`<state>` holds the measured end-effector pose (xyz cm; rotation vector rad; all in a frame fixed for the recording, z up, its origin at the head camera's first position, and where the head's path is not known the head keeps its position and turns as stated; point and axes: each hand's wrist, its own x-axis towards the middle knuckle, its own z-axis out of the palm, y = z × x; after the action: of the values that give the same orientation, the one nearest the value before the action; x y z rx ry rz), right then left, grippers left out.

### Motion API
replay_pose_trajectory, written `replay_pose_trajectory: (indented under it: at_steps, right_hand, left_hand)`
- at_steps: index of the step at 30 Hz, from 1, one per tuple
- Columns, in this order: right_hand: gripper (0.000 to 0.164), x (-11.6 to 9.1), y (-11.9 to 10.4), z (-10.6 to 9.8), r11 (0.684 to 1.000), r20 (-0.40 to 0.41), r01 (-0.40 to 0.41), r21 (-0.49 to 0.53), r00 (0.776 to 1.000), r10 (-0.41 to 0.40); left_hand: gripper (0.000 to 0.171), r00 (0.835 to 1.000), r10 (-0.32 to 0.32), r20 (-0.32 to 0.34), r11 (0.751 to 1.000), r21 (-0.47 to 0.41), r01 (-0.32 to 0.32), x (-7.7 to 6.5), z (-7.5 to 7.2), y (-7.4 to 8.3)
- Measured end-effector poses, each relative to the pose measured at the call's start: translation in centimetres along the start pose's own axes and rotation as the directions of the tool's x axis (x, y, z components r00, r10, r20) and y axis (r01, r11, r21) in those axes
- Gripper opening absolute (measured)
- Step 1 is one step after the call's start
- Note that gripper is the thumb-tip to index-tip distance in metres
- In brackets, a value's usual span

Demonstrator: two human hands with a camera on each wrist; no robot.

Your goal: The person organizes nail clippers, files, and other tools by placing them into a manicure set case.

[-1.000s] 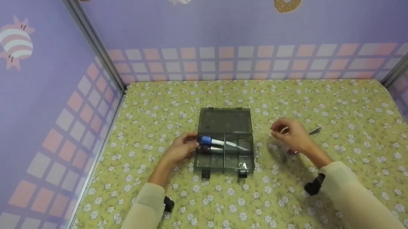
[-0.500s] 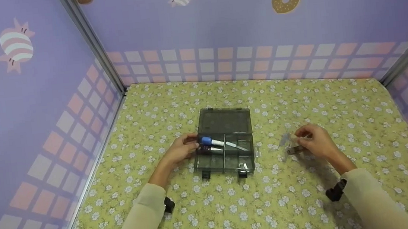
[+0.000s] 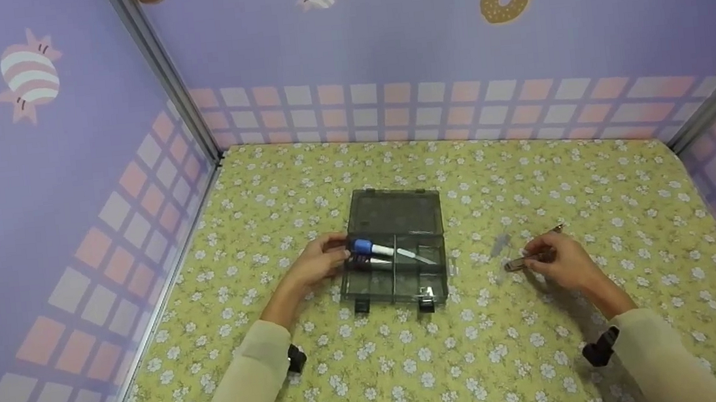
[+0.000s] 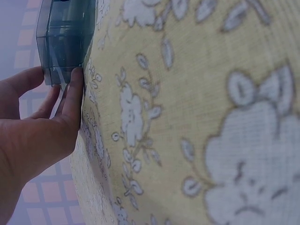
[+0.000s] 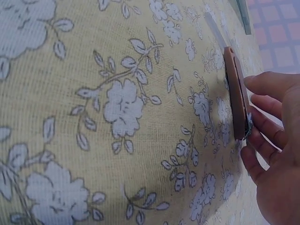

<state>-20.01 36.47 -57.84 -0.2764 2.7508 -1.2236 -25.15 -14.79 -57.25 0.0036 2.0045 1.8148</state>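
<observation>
Right of centre in the head frame, the right hand (image 3: 564, 263) pinches a slim brown tool (image 3: 516, 264) low over the flowered counter (image 3: 413, 366); at centre, the left hand's fingers pinch the left edge of an open, divided case (image 3: 368, 284). The tool looks smooth and is held toward one end, so a loose pinch could let it swivel or drop. A tug from the left hand could skid the light-looking case. Fingers hide the tool's far end, a metal piece (image 3: 558, 227) pokes out behind them, and a translucent strip (image 3: 499, 245) barely shows.
</observation>
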Motion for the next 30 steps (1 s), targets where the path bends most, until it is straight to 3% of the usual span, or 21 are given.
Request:
replay_pose_trajectory:
  at_steps: [10, 21, 30]
  right_hand:
    - [0.022, -0.1, 0.6, -0.4, 1.0, 0.029, 0.016, 0.02, 0.999, -0.017]
    - [0.016, -0.5, 0.7, 0.2, 0.984, -0.006, 0.087, -0.157, 0.996, -0.089]
    - [0.015, 0.1, 0.1, 0.7, 0.985, -0.025, 0.086, -0.147, 0.996, -0.091]
  left_hand:
    - [0.051, 1.0, 0.008, 0.008, 1.0, 0.013, -0.008, 0.3, 0.4, 0.4]
    - [0.051, 1.0, 0.016, 0.005, 1.0, 0.009, -0.016, 0.5, 0.7, 0.0]
    - [0.051, 1.0, 0.014, -0.023, 1.0, -0.017, -0.014, 0.2, 0.1, -0.2]
